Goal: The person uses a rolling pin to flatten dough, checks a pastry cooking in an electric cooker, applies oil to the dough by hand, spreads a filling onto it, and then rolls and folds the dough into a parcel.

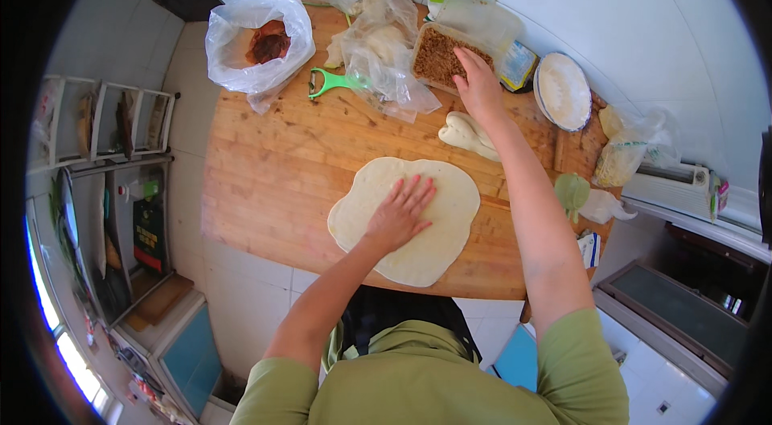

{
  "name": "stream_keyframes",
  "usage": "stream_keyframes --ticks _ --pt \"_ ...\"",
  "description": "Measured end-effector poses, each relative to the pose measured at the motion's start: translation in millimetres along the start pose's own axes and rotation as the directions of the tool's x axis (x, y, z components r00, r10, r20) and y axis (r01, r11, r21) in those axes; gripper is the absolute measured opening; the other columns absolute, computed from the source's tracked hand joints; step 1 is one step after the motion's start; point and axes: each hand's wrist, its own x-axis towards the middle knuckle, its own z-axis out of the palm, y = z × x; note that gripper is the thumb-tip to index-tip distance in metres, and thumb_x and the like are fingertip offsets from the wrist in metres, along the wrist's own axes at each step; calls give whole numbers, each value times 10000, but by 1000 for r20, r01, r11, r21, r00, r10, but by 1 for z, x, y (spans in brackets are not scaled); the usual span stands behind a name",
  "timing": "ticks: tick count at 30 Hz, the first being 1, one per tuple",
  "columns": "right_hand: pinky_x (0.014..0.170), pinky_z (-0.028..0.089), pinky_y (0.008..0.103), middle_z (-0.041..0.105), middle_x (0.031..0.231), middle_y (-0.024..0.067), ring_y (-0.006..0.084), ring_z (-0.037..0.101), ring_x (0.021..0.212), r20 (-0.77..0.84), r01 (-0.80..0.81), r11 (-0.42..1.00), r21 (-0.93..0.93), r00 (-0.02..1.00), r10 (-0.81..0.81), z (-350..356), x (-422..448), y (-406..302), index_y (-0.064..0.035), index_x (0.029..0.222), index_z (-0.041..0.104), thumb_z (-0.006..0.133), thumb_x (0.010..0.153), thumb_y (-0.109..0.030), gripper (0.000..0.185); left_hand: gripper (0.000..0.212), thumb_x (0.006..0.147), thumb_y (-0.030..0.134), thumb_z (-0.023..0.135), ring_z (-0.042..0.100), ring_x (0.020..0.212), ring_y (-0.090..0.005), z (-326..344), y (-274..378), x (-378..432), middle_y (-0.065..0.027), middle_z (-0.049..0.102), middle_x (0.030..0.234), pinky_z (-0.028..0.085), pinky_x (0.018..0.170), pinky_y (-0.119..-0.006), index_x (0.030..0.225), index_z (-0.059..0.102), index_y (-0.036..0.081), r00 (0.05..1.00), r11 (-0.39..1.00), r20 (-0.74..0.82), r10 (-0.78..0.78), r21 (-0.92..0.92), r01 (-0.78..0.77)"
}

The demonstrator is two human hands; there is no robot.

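Note:
A flat sheet of rolled dough [443, 238] lies on the wooden table [265, 184] near its front edge. My left hand [401, 214] rests on it palm down, fingers spread. My right hand [479, 84] reaches over a plastic container of brown crumbly filling [437, 57], its fingertips at the filling; whether they pinch any is hidden. Under my right wrist lies a folded piece of dough [464, 132], partly covered by the forearm.
Along the back stand an open plastic bag [295, 69] with reddish-brown contents, a green peeler [332, 82], a crumpled clear bag [386, 45] and an oval bowl [563, 92] with white powder inside. Another tied bag [621, 156] sits at the right, near a light green plastic item [571, 191].

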Motion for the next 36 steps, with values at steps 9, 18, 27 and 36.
stream_keyframes --ticks 9,18,27,36 --pt "967 435 378 450 1358 39 270 423 1228 164 123 941 -315 984 -74 7 20 -15 -193 1298 492 679 794 -241 539 598 901 314 537 188 1386 -328 -36 -23 -63 -118 259 1486 184 1107 -508 1421 314 124 972 972 -67 -226 -86 220" --pt "863 491 391 529 1236 61 280 515 1088 111 108 955 -276 991 -80 24 35 -2 -154 1193 571 725 712 -136 506 481 893 140 532 286 1325 -385 -50 -37 -87 -188 332 1413 242 1079 -500 1337 385 25 799 853 -337 -497 -358 380" --pt "750 529 314 642 982 92 199 633 825 211 -317 942 105 933 291 10 53 -11 -89 1008 675 677 738 -47 274 456 909 106 519 326 1295 -385 -43 -33 -110 -211 333 1406 289 1043 -464 1331 379 2 638 700 -336 -693 -527 483" --pt "743 578 290 637 953 109 186 624 852 420 -520 90 850 769 481 -2 46 6 29 953 640 670 781 33 174 462 920 109 510 366 1262 -385 -41 -26 -107 -223 380 1366 301 1033 -464 1337 352 -14 597 676 -369 -713 -589 444"
